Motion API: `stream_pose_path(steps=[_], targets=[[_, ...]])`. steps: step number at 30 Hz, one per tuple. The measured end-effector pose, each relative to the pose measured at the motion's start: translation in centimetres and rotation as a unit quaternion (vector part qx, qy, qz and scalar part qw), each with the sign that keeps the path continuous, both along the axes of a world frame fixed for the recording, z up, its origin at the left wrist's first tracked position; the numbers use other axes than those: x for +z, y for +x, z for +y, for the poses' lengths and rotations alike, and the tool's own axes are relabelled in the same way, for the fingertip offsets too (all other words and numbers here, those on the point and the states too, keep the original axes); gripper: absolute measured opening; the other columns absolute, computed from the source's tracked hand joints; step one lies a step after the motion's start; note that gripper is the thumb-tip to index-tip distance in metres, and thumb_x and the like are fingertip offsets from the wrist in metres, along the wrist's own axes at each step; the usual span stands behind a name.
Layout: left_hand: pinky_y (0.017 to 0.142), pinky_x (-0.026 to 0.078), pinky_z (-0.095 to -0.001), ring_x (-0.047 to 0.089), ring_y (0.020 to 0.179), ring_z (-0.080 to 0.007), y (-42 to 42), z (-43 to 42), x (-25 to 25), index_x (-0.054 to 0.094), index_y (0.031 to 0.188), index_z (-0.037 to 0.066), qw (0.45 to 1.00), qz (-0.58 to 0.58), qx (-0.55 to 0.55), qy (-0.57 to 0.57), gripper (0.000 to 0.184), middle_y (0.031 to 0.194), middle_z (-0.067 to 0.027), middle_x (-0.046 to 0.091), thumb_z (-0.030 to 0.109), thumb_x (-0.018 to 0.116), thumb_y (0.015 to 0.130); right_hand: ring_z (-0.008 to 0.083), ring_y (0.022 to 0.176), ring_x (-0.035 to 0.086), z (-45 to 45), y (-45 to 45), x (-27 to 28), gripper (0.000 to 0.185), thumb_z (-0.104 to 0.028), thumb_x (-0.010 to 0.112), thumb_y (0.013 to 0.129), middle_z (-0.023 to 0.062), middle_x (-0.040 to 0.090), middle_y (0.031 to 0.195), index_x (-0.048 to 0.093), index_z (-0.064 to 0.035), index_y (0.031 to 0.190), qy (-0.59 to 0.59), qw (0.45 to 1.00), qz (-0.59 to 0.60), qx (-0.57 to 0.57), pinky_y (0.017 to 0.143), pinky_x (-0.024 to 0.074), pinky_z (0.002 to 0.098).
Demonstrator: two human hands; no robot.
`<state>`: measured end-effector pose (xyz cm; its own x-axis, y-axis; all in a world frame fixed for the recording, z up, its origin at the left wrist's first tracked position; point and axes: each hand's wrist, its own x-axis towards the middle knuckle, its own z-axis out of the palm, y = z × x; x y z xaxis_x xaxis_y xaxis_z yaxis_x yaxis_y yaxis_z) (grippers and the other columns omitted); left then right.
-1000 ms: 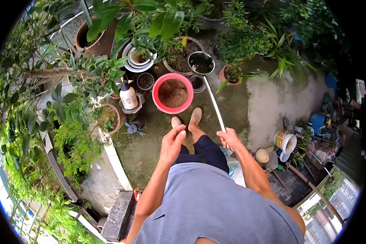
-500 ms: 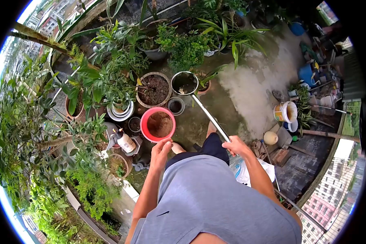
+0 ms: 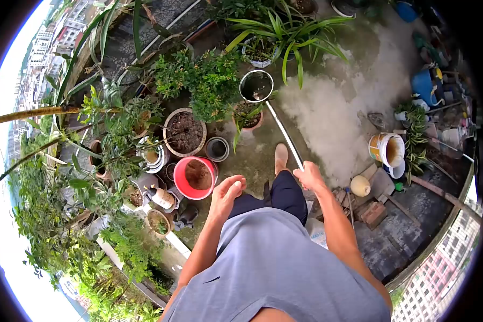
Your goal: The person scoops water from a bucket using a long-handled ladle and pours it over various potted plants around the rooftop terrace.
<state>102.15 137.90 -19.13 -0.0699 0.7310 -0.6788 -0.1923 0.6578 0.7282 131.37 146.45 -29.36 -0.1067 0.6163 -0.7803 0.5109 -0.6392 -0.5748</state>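
Observation:
My right hand is closed around the end of a long silver handle. At its far end is the round metal-rimmed head of a long-handled dipper, with dark contents or a dark inside. That head hangs over or beside a small potted plant. My left hand holds nothing, its fingers loosely bent and apart, just right of a red bucket. Brown soil covers the bottom of the bucket.
A large round pot of dark soil and a grey pot stand beyond the bucket. A spray bottle is at left among plants. On the right are a white bucket, a rounded tan object and bricks.
The view has turned and shifted. My left hand has moved away from the red bucket's rim, toward the right. The dipper stays in my right hand, its head now nearer the small potted plant.

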Motion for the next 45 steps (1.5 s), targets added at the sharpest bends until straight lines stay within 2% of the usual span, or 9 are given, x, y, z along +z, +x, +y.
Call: stream_pose_path(steps=[13, 20, 24, 27, 28, 29, 31, 35, 45], targets=[[0.099, 0.048, -0.0362, 0.063, 0.114, -0.0234, 7.6, 12.5, -0.6, 0.058, 0.129, 0.001, 0.997, 0.055, -0.010, -0.058, 0.042, 0.123, -0.0127, 0.065, 0.030, 0.058, 0.100, 0.0319, 0.053, 0.066, 21.2, 4.9, -9.8, 0.021, -0.008, 0.055, 0.078, 0.0214, 0.063, 0.059, 0.064, 0.0095, 0.071, -0.004, 0.985, -0.097, 0.143, 0.058, 0.0547, 0.0435], [0.097, 0.049, -0.0348, 0.064, 0.110, -0.0208, 8.7, 13.0, -0.7, 0.060, 0.126, -0.002, 0.992, 0.073, 0.042, -0.092, 0.041, 0.118, -0.0118, 0.067, 0.029, 0.061, 0.098, 0.0367, 0.102, 0.069, 26.9, 0.1, -12.0, 0.023, -0.006, 0.060, 0.081, 0.0216, 0.071, 0.106, 0.073, -0.0007, 0.100, 0.026, 0.950, -0.161, 0.267, 0.084, 0.0572, 0.0436], [0.098, 0.048, -0.0352, 0.064, 0.111, -0.0208, 9.2, 12.7, -0.8, 0.059, 0.127, -0.001, 0.990, 0.073, 0.060, -0.105, 0.043, 0.118, -0.0117, 0.067, 0.031, 0.061, 0.098, 0.0369, 0.103, 0.068, 28.7, -3.0, -14.5, 0.024, -0.006, 0.059, 0.083, 0.0210, 0.071, 0.106, 0.073, 0.0003, 0.101, 0.065, 0.939, -0.147, 0.303, 0.084, 0.0569, 0.0441], [0.097, 0.048, -0.0351, 0.064, 0.111, -0.0206, 9.0, 12.8, -0.6, 0.060, 0.127, -0.001, 0.988, 0.081, 0.071, -0.111, 0.044, 0.119, -0.0114, 0.067, 0.032, 0.061, 0.098, 0.0351, 0.091, 0.072, 29.5, -3.9, -15.7, 0.023, -0.003, 0.057, 0.082, 0.0214, 0.072, 0.098, 0.073, 0.0018, 0.098, 0.062, 0.939, -0.142, 0.307, 0.075, 0.0589, 0.0426], [0.097, 0.048, -0.0351, 0.064, 0.111, -0.0205, 9.0, 12.8, -0.5, 0.060, 0.127, 0.000, 0.988, 0.081, 0.078, -0.107, 0.043, 0.119, -0.0114, 0.067, 0.032, 0.061, 0.099, 0.0288, 0.063, 0.070, 30.2, -3.9, -15.4, 0.014, -0.005, 0.058, 0.083, 0.0189, 0.070, 0.076, 0.068, 0.0051, 0.083, -0.052, 0.964, -0.090, 0.244, 0.055, 0.0559, 0.0405], [0.097, 0.048, -0.0352, 0.064, 0.111, -0.0205, 8.9, 12.7, -0.4, 0.060, 0.127, 0.000, 0.988, 0.081, 0.085, -0.102, 0.043, 0.118, -0.0113, 0.067, 0.031, 0.060, 0.099, 0.0288, 0.063, 0.070, 29.9, -3.8, -15.8, 0.014, -0.005, 0.058, 0.083, 0.0189, 0.070, 0.076, 0.068, 0.0051, 0.083, -0.051, 0.963, -0.087, 0.250, 0.055, 0.0559, 0.0405], [0.097, 0.048, -0.0351, 0.064, 0.111, -0.0205, 8.8, 12.7, -0.3, 0.060, 0.127, 0.000, 0.987, 0.082, 0.092, -0.099, 0.042, 0.118, -0.0112, 0.067, 0.031, 0.060, 0.099, 0.0161, 0.044, 0.050, 29.2, -2.6, -17.3, 0.023, -0.012, 0.062, 0.085, 0.0080, 0.053, 0.058, 0.053, 0.0019, 0.070, -0.155, 0.976, 0.074, 0.134, 0.038, 0.0406, 0.0333], [0.097, 0.048, -0.0343, 0.064, 0.111, -0.0203, 8.4, 12.5, -0.5, 0.060, 0.127, 0.000, 0.990, 0.063, 0.098, -0.086, 0.040, 0.119, -0.0108, 0.067, 0.029, 0.059, 0.100, 0.0122, 0.041, 0.046, 26.1, 0.6, -16.8, 0.027, -0.016, 0.066, 0.085, 0.0037, 0.049, 0.056, 0.050, -0.0019, 0.068, -0.152, 0.977, 0.127, 0.073, 0.035, 0.0369, 0.0307], [0.093, 0.051, -0.0338, 0.065, 0.109, -0.0210, 9.8, 13.0, 0.2, 0.059, 0.128, 0.001, 0.996, 0.033, 0.069, -0.048, 0.038, 0.120, -0.0118, 0.067, 0.028, 0.056, 0.102, 0.0221, 0.043, 0.059, 17.2, 7.0, -7.3, 0.030, -0.022, 0.061, 0.083, 0.0136, 0.058, 0.053, 0.059, 0.0053, 0.070, -0.023, 0.997, 0.049, 0.056, 0.042, 0.0497, 0.0368]])
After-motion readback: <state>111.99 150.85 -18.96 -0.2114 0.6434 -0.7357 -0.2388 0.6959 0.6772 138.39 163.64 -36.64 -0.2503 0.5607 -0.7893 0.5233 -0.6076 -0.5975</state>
